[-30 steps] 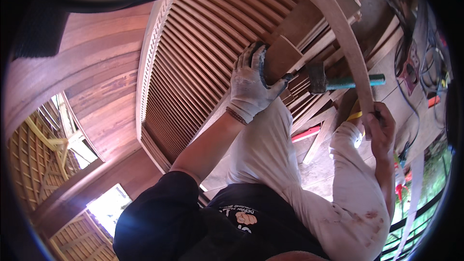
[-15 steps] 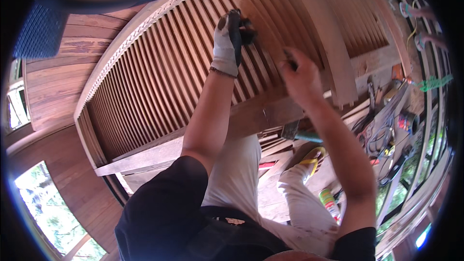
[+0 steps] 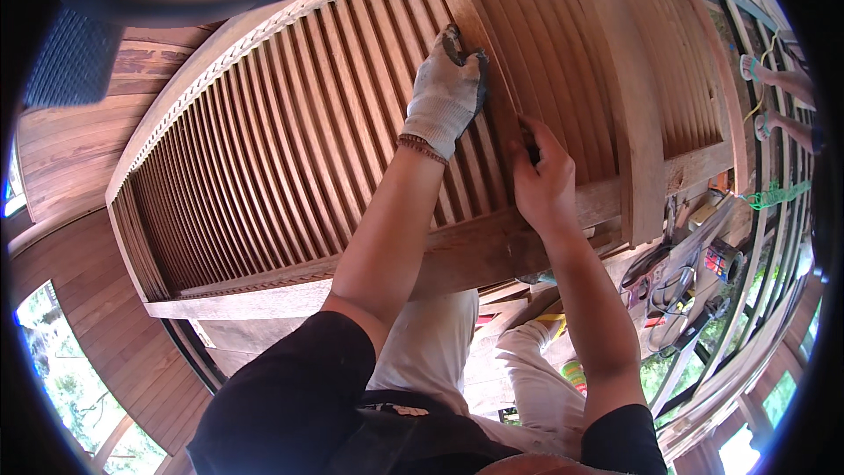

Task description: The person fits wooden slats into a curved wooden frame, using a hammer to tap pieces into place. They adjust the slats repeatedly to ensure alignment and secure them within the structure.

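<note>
Item: left hand, gloved, fingers curled at the cross rail on its left side; whether it grips, I cannot tell. Item: right hand, bare, thumb and fingers drawn narrow at the rail's right edge; anything pinched there is hidden. Set on opposite sides, the two seem placed to steady the rail. Item: cross rail, lying across the louvred panel, between its slatted halves. Item: board, laid over the right half, overhanging the near edge, probably kept within reach. Beyond: tangled cords; another person's sandalled feet.
</note>
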Action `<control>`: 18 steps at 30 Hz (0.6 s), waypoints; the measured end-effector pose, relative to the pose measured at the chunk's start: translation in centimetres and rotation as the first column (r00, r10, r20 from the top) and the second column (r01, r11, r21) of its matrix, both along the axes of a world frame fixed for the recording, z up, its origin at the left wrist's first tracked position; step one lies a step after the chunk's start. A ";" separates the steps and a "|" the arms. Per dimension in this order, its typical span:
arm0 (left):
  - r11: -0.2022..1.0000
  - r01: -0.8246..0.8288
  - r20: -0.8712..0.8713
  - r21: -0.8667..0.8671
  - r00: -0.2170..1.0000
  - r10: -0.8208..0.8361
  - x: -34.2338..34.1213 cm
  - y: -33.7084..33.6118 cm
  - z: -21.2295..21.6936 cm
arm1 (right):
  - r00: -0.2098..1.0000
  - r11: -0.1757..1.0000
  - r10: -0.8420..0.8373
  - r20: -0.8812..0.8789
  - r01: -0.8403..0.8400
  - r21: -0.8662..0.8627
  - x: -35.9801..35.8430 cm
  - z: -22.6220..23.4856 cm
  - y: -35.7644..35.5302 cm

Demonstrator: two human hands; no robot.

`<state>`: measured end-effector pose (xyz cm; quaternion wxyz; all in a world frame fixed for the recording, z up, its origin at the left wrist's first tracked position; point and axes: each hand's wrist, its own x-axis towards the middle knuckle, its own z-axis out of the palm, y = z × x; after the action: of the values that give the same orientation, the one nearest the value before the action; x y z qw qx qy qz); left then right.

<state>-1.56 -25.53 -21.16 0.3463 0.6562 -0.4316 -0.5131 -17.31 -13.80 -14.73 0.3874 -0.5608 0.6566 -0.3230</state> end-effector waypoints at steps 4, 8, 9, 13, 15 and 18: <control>1.000 -0.008 0.053 0.023 0.999 0.007 0.4 -0.3 -0.2 | 1.000 1.000 0.010 -0.011 -0.010 -0.010 0.6 -0.2 -0.1; 0.993 0.089 0.242 0.076 0.965 -0.105 -0.2 0.5 3.4 | 1.000 0.999 0.003 -0.006 -0.003 -0.036 0.5 0.0 0.0; 0.994 0.070 0.219 0.082 0.972 -0.087 -0.2 0.6 4.1 | 1.000 1.000 0.008 0.000 -0.008 -0.026 0.5 0.1 0.0; 0.991 0.089 0.243 0.097 0.964 -0.110 -0.1 0.5 4.4 | 1.000 0.998 0.019 0.017 -0.018 -0.056 0.4 -0.5 0.2; 0.987 0.122 0.259 0.101 0.955 -0.145 0.0 0.4 4.1 | 1.000 0.999 0.016 0.009 -0.015 -0.048 0.4 -0.4 0.2; 0.992 0.098 0.236 0.078 0.965 -0.114 -0.1 0.4 3.4 | 0.999 0.999 0.017 0.031 -0.016 -0.033 0.5 -0.3 0.1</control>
<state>-1.66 -25.10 -17.76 0.2420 0.7004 -0.4878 -0.4615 -16.83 -13.66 -15.00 0.3907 -0.5674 0.6405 -0.3393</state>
